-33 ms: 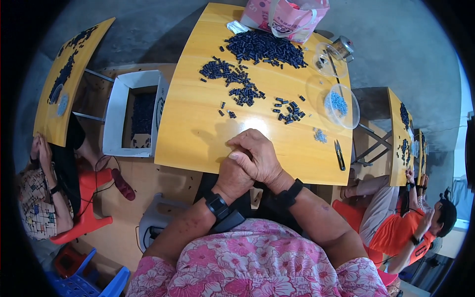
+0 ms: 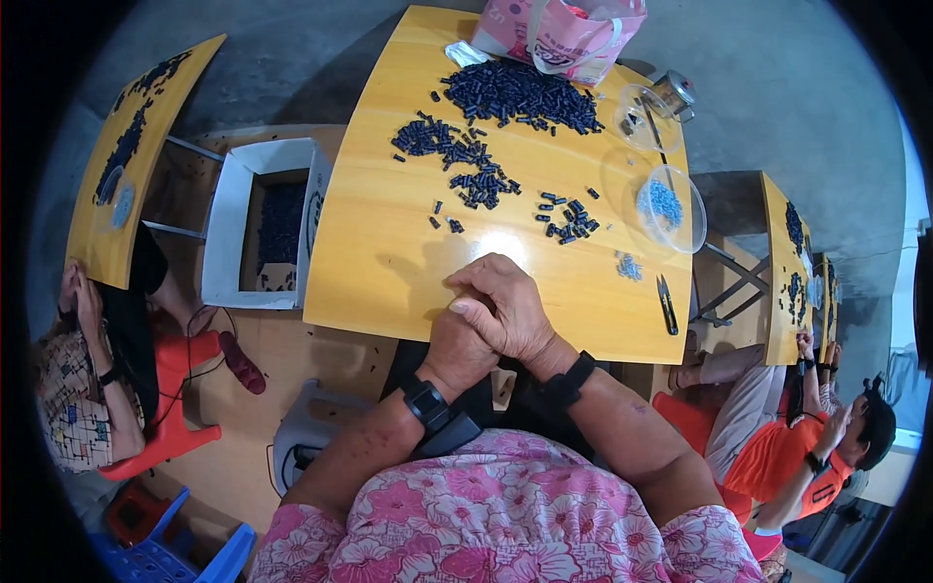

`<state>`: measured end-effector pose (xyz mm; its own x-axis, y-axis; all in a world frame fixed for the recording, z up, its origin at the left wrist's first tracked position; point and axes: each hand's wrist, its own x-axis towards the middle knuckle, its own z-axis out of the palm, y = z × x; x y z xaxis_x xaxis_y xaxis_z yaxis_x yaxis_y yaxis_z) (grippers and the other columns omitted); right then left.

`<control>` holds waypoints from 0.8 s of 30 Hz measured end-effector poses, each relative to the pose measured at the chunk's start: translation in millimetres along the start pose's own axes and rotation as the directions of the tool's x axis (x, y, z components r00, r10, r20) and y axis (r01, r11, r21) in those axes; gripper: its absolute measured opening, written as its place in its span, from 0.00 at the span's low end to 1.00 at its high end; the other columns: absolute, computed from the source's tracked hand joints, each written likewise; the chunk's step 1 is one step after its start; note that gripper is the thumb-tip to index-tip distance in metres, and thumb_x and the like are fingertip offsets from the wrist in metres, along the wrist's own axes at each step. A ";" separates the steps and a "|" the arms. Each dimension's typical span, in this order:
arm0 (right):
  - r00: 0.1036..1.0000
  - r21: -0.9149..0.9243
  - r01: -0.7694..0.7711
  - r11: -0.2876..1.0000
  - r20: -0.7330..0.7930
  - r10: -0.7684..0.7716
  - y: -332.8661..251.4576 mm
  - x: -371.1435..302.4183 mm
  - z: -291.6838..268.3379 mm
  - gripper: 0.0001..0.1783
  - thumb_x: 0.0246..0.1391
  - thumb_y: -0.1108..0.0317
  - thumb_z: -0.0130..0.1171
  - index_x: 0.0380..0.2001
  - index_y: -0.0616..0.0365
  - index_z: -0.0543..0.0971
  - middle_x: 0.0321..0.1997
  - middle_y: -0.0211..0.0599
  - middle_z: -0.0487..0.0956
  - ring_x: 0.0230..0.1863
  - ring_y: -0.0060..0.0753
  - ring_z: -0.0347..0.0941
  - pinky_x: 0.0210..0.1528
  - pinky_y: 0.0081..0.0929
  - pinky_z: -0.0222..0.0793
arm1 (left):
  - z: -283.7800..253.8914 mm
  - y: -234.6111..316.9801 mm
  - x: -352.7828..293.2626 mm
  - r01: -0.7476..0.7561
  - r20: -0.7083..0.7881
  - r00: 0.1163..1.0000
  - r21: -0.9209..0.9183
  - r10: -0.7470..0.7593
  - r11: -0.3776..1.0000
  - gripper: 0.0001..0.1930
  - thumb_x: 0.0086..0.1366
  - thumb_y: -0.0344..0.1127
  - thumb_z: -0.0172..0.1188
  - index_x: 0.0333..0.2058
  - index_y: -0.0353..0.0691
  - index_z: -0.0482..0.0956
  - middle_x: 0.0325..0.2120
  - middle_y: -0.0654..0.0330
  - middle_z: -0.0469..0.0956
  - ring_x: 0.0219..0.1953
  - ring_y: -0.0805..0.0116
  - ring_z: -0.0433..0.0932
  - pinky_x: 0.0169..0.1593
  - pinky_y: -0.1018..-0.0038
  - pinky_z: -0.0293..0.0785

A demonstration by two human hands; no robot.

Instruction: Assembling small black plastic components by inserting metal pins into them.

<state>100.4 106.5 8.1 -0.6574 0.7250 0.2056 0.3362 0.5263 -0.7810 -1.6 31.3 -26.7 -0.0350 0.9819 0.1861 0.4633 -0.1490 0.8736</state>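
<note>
My right hand lies closed over my left hand at the near edge of the yellow table. The left hand's fingers are hidden beneath it. Beyond them on the tabletop lies a small group of short black cylindrical parts. A longer spread of the same parts reaches back toward a large heap. To the right of my hands are a few tiny pale-blue pieces and black thread snips.
A clear tub of blue pieces sits at the right edge, with another clear tub and a glass jar behind. A pink bag stands at the back. On the left, a white box holds dark parts. Co-workers sit on both sides.
The co-worker in orange on the right has shifted the head and raised arm slightly. My hands have not moved.
</note>
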 end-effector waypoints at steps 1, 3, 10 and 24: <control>1.000 -0.001 0.000 1.000 0.000 0.000 0.0 0.4 -0.2 0.28 0.54 0.44 0.58 0.39 0.61 0.82 0.35 0.48 0.78 0.40 0.50 0.74 0.45 0.39 0.71 | 0.0 0.3 0.2 0.011 -0.004 1.000 -0.026 -0.011 1.000 0.19 0.55 0.34 0.66 0.46 0.38 0.76 0.41 0.51 0.77 0.41 0.50 0.79 0.38 0.61 0.76; 1.000 -0.007 0.010 1.000 -0.007 -0.010 0.8 0.3 -0.3 0.27 0.54 0.44 0.58 0.39 0.61 0.82 0.35 0.48 0.78 0.40 0.50 0.73 0.45 0.39 0.71 | -0.3 2.2 0.8 0.024 -0.008 1.000 -0.053 -0.024 0.998 0.19 0.55 0.34 0.66 0.46 0.38 0.76 0.41 0.51 0.77 0.41 0.50 0.80 0.38 0.62 0.76; 0.999 -0.011 0.037 0.999 -0.003 -0.037 3.8 -0.6 1.4 0.27 0.54 0.44 0.58 0.39 0.60 0.82 0.34 0.48 0.77 0.39 0.51 0.73 0.44 0.40 0.70 | 3.1 1.7 -0.6 0.098 -0.003 0.995 -0.094 -0.099 0.991 0.20 0.57 0.36 0.64 0.47 0.38 0.74 0.40 0.52 0.78 0.41 0.50 0.80 0.39 0.62 0.76; 1.000 0.041 0.021 0.999 -0.023 -0.020 11.5 -4.7 -2.9 0.18 0.56 0.55 0.58 0.36 0.60 0.83 0.35 0.45 0.80 0.40 0.45 0.75 0.46 0.35 0.71 | -0.6 4.9 4.8 0.035 0.021 0.999 0.084 -0.037 0.996 0.09 0.57 0.34 0.63 0.37 0.40 0.81 0.35 0.54 0.80 0.39 0.53 0.79 0.41 0.63 0.77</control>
<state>109.3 110.5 -0.2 -0.6485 0.7241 0.2347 0.2944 0.5229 -0.7999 0.0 35.2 -21.3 -0.0334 0.9890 0.1438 0.5341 -0.1039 0.8390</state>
